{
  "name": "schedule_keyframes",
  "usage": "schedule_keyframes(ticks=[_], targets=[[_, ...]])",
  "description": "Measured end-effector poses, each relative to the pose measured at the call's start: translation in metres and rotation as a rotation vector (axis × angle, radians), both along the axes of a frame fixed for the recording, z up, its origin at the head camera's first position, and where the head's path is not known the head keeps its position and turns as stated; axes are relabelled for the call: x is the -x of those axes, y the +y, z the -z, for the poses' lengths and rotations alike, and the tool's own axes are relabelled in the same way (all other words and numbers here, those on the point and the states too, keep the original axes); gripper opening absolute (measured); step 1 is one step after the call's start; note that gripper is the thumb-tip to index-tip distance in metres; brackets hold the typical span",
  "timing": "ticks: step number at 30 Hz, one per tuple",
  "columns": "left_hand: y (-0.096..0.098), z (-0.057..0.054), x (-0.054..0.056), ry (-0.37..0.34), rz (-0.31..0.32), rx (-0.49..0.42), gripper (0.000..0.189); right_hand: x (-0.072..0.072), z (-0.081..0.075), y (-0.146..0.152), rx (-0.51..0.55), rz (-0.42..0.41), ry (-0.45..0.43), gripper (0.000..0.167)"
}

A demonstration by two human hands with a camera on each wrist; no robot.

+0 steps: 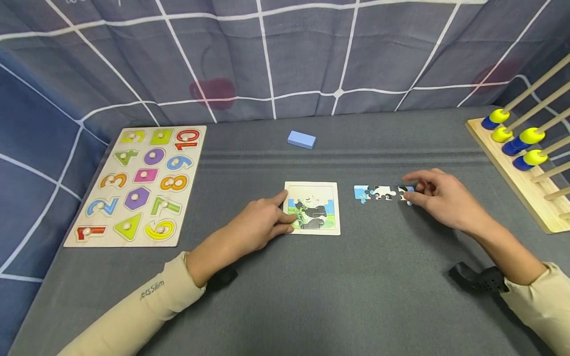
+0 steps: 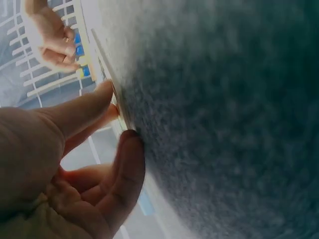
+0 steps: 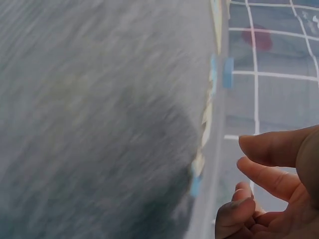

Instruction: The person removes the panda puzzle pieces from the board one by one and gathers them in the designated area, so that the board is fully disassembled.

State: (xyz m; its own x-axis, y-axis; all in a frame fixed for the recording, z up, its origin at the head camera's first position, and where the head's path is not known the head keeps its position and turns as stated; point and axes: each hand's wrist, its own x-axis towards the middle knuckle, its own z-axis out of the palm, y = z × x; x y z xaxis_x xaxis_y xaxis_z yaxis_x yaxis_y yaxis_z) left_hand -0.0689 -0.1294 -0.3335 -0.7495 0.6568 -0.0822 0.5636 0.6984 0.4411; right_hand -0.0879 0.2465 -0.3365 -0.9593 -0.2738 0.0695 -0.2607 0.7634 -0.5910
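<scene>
My left hand rests at the left edge of a square panda puzzle board, its fingers spread along that side and a fingertip lying over the picture. In the left wrist view the left fingertips touch the thin board edge-on. The board's picture is paler in its upper part. My right hand hovers at the right end of a row of loose puzzle pieces, thumb and index finger apart. From the right wrist, the right hand appears apart from the row, with nothing between its fingers.
A wooden number and shape peg board lies to the left. Behind the puzzle board is a small blue block. A bead abacus with yellow and blue beads stands at the right. A gridded curtain closes off the back.
</scene>
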Motion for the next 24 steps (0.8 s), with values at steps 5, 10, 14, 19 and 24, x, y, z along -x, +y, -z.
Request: schedule_keyframes(ticks=[5, 10, 14, 19, 24], targets=[[-0.003, -0.001, -0.005, 0.049, 0.038, 0.027, 0.03, -0.003, -0.007, -0.018, 0.047, -0.048, 0.013, 0.024], [-0.007, 0.0, -0.004, 0.047, 0.039, 0.071, 0.032, -0.005, -0.01, -0.044, 0.11, -0.119, -0.004, 0.021], [-0.008, 0.0, -0.003, 0.032, 0.029, 0.072, 0.033, -0.005, -0.012, -0.069, 0.136, -0.17, -0.046, 0.021], [-0.009, 0.001, -0.003, 0.025, 0.018, 0.062, 0.034, -0.003, -0.011, -0.101, 0.166, -0.248, -0.094, 0.021], [-0.007, 0.001, -0.003, 0.023, 0.003, 0.05, 0.034, 0.003, -0.005, -0.127, 0.184, -0.306, -0.117, 0.02]])
